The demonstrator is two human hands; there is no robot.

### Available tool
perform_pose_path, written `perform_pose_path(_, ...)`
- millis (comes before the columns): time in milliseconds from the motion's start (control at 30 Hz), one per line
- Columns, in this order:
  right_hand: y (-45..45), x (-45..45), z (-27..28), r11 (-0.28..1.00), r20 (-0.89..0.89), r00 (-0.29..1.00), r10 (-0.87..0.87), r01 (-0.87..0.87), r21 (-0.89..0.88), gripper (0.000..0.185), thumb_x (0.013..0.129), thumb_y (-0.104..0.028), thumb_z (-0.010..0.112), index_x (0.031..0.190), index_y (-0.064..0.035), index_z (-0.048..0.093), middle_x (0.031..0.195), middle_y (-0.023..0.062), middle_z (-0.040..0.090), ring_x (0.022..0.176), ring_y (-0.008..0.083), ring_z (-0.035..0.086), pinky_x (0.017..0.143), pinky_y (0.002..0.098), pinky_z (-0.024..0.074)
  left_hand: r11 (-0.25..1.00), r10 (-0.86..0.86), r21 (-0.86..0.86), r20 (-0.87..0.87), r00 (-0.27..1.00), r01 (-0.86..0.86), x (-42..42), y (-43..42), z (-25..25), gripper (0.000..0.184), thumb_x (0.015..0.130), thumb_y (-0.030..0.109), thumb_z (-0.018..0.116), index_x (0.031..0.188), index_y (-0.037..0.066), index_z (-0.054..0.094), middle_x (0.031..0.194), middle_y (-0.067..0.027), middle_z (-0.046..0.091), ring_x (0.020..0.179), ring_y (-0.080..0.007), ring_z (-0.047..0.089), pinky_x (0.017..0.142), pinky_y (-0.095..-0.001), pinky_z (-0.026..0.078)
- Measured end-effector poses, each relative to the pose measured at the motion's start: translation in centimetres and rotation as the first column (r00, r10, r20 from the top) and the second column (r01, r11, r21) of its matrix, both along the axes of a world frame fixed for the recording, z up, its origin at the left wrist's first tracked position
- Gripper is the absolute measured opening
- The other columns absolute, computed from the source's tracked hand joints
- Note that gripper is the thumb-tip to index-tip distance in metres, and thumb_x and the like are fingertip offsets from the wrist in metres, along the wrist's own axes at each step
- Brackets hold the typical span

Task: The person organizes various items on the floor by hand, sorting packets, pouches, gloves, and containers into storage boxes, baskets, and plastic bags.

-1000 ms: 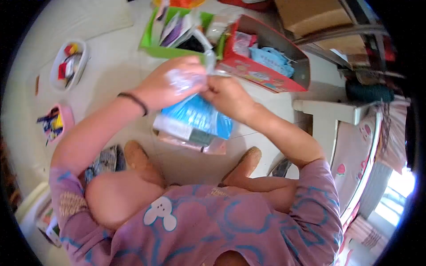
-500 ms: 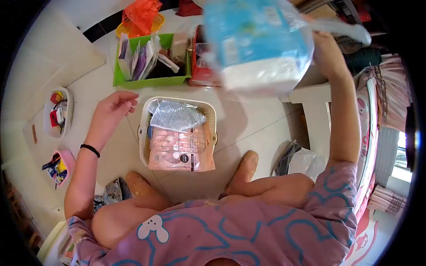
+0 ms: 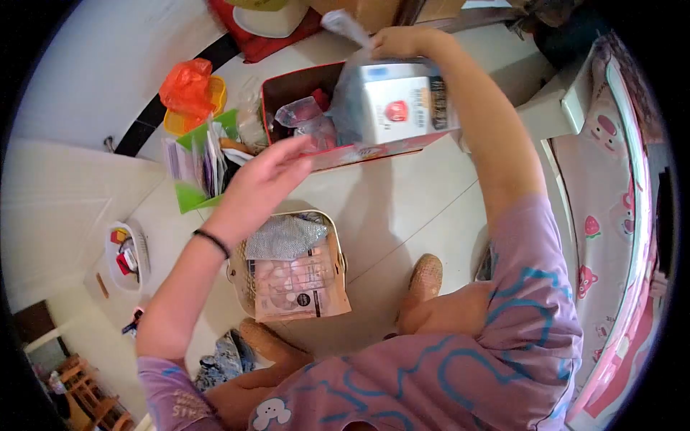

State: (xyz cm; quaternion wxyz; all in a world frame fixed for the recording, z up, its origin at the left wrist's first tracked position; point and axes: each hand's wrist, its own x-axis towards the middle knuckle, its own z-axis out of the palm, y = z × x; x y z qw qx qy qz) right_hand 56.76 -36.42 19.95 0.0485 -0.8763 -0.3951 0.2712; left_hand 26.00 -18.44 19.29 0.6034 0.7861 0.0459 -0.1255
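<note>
My right hand [image 3: 401, 43] is closed on the gathered top of a clear plastic bag [image 3: 348, 93]. A white box with a red mark [image 3: 399, 108] shows in the bag, which hangs over the right part of a red box [image 3: 295, 80]. My left hand [image 3: 267, 179] has its fingers stretched out and holds nothing, near the red box's front left side. Crumpled clear plastic [image 3: 305, 118] lies in the red box. Below my left hand, a cream basket [image 3: 340, 251] holds a silver bubble pouch [image 3: 286, 238] and a pink package [image 3: 300, 284].
Left of the red box are a green box [image 3: 188, 197] with papers and a yellow basket [image 3: 172, 123] with an orange-red bag [image 3: 188, 87]. A white tray [image 3: 142, 251] of small items sits at the left. A white piece of furniture [image 3: 557, 111] stands at the right.
The bag in my right hand has turned and lowered over the red box. My left hand has moved right and forward, towards that box. The view has shifted too.
</note>
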Motion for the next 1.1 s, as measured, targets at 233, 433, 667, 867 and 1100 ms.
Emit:
perform_pose_path(233, -7.4, 0.4, -2.6, 0.791, 0.218, 0.955, -0.202, 0.028, 0.611, 0.037, 0.091, -0.024, 0.059, 0.124, -0.0082, 0.058, 0.106, 0.0118, 0.066, 0.098, 0.021, 0.062, 0.088, 0.0324, 0.0478, 0.957, 0.234, -0.156, -0.082, 0.969, -0.244, 11.3, -4.7, -5.5, 0.098, 0.089, 0.055, 0.057, 0.148, -0.007, 0.01, 0.152, -0.0206, 0.026, 0.141, -0.0285, 0.026, 0.113, -0.0347, 0.023)
perform_pose_path(433, -14.7, -5.1, -5.6, 0.653, -0.175, 0.942, -0.286, 0.326, 0.684, 0.058, 0.096, -0.048, 0.046, 0.14, -0.0092, 0.045, 0.139, 0.0231, 0.045, 0.129, 0.0375, 0.042, 0.105, 0.0405, 0.0359, 0.813, -0.039, -0.568, -0.273, 0.961, -0.128, 14.1, -6.7, -8.2, 0.091, 0.083, 0.067, 0.056, 0.147, 0.01, 0.027, 0.145, -0.0117, 0.038, 0.129, -0.0264, 0.04, 0.101, -0.0422, 0.038)
perform_pose_path(667, -11.4, -5.3, -7.3, 0.916, 0.602, 0.742, -0.295, 0.041, 0.4, 0.064, 0.096, -0.05, 0.039, 0.136, -0.0014, 0.046, 0.145, 0.0214, 0.039, 0.135, 0.0395, 0.035, 0.111, 0.0451, 0.0279, 0.903, -0.039, -0.397, -0.457, 0.889, -0.164, 16.1, -8.6, -7.5, 0.093, 0.082, 0.072, 0.051, 0.146, 0.008, 0.028, 0.141, -0.0108, 0.042, 0.119, -0.0271, 0.05, 0.099, -0.0394, 0.04)
perform_pose_path(867, -9.1, -2.6, -13.0, 0.888, 0.585, 0.744, -0.323, 0.024, 0.459, 0.057, 0.099, -0.043, 0.036, 0.14, -0.0044, 0.041, 0.148, 0.0156, 0.037, 0.139, 0.0319, 0.03, 0.114, 0.0481, 0.0206, 0.983, 0.183, 0.029, -0.271, 0.945, -0.182, 19.2, -9.4, -12.0, 0.091, 0.088, 0.07, 0.03, 0.139, -0.005, 0.039, 0.144, -0.0206, 0.041, 0.131, -0.0319, 0.041, 0.11, -0.0351, 0.026)
perform_pose_path(1100, -8.6, -2.4, -13.1, 0.891, 0.654, 0.677, -0.338, 0.006, 0.455, 0.053, 0.099, -0.042, 0.034, 0.143, -0.0126, 0.039, 0.15, 0.0101, 0.036, 0.14, 0.0299, 0.028, 0.116, 0.0479, 0.0178, 0.953, 0.225, 0.253, -0.231, 0.947, -0.165, 20.4, -8.7, -14.0, 0.092, 0.088, 0.068, 0.021, 0.135, -0.008, 0.043, 0.135, -0.0295, 0.047, 0.133, -0.0373, 0.04, 0.11, -0.0362, 0.026)
